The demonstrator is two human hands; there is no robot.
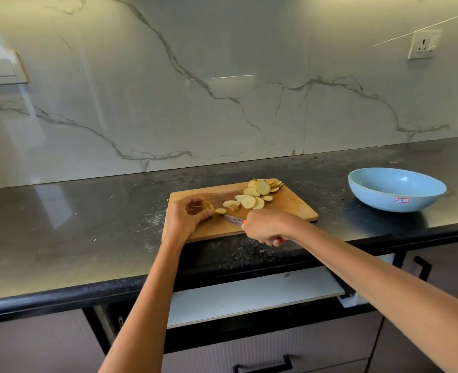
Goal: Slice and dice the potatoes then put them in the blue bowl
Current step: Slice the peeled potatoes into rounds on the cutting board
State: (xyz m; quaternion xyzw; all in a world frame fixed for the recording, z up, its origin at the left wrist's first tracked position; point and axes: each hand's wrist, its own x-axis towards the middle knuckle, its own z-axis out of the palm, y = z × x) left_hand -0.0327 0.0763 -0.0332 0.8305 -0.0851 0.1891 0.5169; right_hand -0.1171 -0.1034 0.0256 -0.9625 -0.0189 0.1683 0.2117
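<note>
I am in the slicing step. My left hand curls over the last stub of potato at the left end of the board, fingertips pinching it down. My right hand is closed tight round the red handle of the knife, the blade lying low across the board with its tip just beside the stub. Round slices lie spread from the middle of the board to its far right corner, a few overlapping. None look diced yet, so I judge the task well short of half done.

The next cut calls for care: the stub is short, and my left fingertips sit very near the blade. I would tuck them back before pressing down. After that the slices need stacking and cross-cutting.

The bowl stands on the counter to the right, well apart from the board, and appears to hold nothing. Nothing lies between board and bowl. A drawer below the counter edge stands pulled open beneath my arms, and a wall socket sits above the bowl.
</note>
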